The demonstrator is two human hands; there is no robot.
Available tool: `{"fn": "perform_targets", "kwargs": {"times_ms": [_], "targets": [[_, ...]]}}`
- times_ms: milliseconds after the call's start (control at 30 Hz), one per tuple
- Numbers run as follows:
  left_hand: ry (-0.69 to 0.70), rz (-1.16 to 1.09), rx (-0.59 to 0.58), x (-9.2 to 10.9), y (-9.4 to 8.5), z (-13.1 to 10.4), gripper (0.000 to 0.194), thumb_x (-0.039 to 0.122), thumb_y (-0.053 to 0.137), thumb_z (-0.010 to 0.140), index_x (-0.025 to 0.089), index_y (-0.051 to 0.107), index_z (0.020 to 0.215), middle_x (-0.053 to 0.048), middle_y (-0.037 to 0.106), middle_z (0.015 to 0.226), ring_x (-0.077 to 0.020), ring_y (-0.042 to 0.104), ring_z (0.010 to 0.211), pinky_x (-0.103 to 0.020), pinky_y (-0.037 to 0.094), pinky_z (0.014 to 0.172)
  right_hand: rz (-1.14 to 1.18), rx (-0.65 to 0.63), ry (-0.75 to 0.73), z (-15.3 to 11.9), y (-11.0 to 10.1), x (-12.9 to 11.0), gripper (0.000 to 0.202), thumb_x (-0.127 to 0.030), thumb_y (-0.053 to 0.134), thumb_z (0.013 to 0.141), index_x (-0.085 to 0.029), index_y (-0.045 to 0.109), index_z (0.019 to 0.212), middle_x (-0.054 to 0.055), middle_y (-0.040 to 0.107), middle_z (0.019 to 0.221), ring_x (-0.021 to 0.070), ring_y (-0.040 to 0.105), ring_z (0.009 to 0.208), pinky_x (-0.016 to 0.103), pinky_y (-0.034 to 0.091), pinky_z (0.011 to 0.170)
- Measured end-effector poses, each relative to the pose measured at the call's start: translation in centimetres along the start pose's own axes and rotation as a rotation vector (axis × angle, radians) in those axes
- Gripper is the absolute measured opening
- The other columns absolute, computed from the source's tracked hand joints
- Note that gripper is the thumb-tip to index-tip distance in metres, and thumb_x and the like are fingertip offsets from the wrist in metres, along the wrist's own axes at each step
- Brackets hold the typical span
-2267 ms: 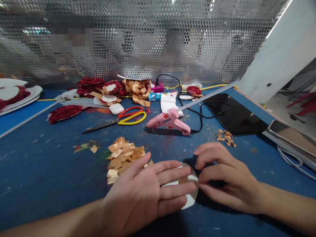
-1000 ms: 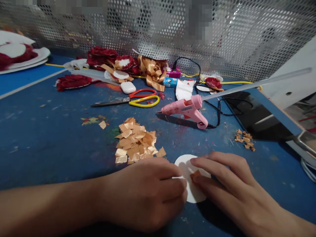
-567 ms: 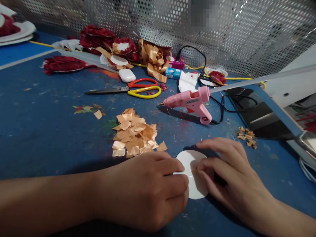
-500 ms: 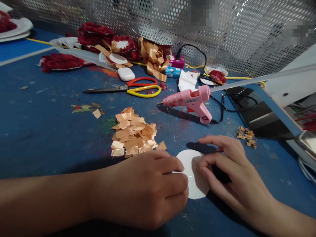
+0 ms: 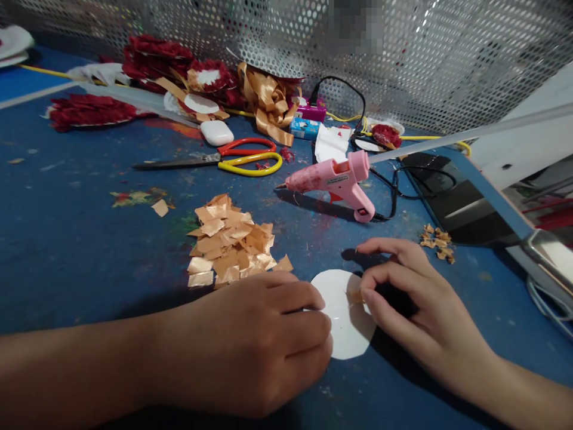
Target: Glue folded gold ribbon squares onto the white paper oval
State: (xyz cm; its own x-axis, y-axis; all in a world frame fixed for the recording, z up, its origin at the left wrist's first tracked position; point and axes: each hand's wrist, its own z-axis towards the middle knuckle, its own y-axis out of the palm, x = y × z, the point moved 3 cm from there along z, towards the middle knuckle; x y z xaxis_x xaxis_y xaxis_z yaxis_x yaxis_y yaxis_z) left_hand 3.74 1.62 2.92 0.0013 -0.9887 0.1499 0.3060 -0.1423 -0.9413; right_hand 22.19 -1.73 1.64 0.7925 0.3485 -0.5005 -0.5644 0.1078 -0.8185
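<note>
A white paper disc (image 5: 336, 286) lies on the blue table, with a small glossy spot near its middle. My left hand (image 5: 273, 337) curls over the disc's left edge and grips it; the fingertips are partly hidden. Thumb and index finger of my right hand (image 5: 409, 298) pinch a small piece of gold ribbon (image 5: 356, 296) just over the disc's right side, the other fingers held apart. Beyond my left hand rises a pile of cut gold ribbon pieces (image 5: 233, 239). A pink glue gun (image 5: 333, 179) stands behind the disc, its nozzle pointing left.
Scissors (image 5: 250, 158) with red and yellow handles lie behind the pile. Dark red flower pieces (image 5: 96, 110), a gold ribbon heap (image 5: 268, 101) and a white case (image 5: 217, 132) line the back by a perforated metal panel (image 5: 268, 36). Small folded gold scraps (image 5: 439, 242) lie right.
My right hand has turned slightly, and the gold piece in its pinch now shows. My left hand stays on the disc. The whole view has shifted a little.
</note>
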Motion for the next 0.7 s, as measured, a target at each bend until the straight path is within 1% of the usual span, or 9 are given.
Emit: {"fn": "perform_targets", "kwargs": {"times_ms": [167, 333, 467, 567, 633, 700], "targets": [[-0.017, -0.003, -0.004, 0.0, 0.0, 0.0, 0.033, 0.011, 0.035, 0.092, 0.018, 0.067, 0.095, -0.006, 0.069, 0.089, -0.0182, 0.06, 0.087, -0.03, 0.05, 0.077, 0.057, -0.012, 0.083, 0.3, -0.2, 0.8, 0.011, -0.022, 0.052, 0.083, -0.022, 0.057, 0.074, 0.006, 0.054, 0.107, 0.0219, 0.049, 0.11, 0.036, 0.045, 0.082], [-0.04, -0.028, 0.006, 0.0, 0.2, 0.0, 0.027, 0.013, 0.041, 0.091, 0.019, 0.067, 0.093, -0.006, 0.069, 0.088, -0.0177, 0.059, 0.087, -0.029, 0.048, 0.078, 0.087, 0.041, 0.122, 0.7, -0.6, 1.7, 0.011, -0.022, 0.052, 0.084, -0.022, 0.057, 0.074, 0.006, 0.055, 0.106, 0.0216, 0.05, 0.108, 0.037, 0.043, 0.085], [-0.069, -0.101, 0.047, -0.2, 0.2, 0.0, 0.02, 0.014, 0.047, 0.088, 0.021, 0.066, 0.091, -0.005, 0.068, 0.087, -0.0168, 0.059, 0.086, -0.028, 0.048, 0.079, 0.098, 0.115, 0.113, 0.9, -0.9, 2.2, 0.01, -0.022, 0.053, 0.083, -0.022, 0.056, 0.075, 0.006, 0.055, 0.105, 0.0212, 0.052, 0.105, 0.037, 0.043, 0.085], [-0.095, -0.166, 0.032, -0.6, 0.2, 0.0, 0.018, 0.014, 0.048, 0.087, 0.019, 0.065, 0.091, -0.005, 0.068, 0.087, -0.0166, 0.059, 0.084, -0.028, 0.048, 0.078, 0.114, 0.183, 0.094, 1.0, -1.2, 2.2, 0.009, -0.021, 0.053, 0.083, -0.021, 0.056, 0.074, 0.005, 0.055, 0.101, 0.0201, 0.054, 0.1, 0.036, 0.044, 0.083], [-0.146, -0.235, 0.05, -0.9, 0.1, 0.1, 0.018, 0.013, 0.048, 0.086, 0.017, 0.064, 0.092, -0.005, 0.067, 0.086, -0.016, 0.058, 0.082, -0.027, 0.048, 0.076, 0.137, 0.214, 0.06, 1.0, -1.4, 1.9, 0.009, -0.02, 0.053, 0.083, -0.021, 0.056, 0.075, 0.005, 0.056, 0.098, 0.0195, 0.055, 0.097, 0.034, 0.046, 0.081], [-0.24, -0.325, 0.11, -1.4, 0.0, 0.2, 0.018, 0.012, 0.047, 0.086, 0.016, 0.064, 0.093, -0.005, 0.067, 0.087, -0.0151, 0.059, 0.083, -0.026, 0.047, 0.076, 0.157, 0.226, 0.013, 0.9, -1.4, 1.3, 0.009, -0.02, 0.052, 0.083, -0.021, 0.057, 0.076, 0.005, 0.056, 0.095, 0.0186, 0.056, 0.093, 0.033, 0.047, 0.077]]}}
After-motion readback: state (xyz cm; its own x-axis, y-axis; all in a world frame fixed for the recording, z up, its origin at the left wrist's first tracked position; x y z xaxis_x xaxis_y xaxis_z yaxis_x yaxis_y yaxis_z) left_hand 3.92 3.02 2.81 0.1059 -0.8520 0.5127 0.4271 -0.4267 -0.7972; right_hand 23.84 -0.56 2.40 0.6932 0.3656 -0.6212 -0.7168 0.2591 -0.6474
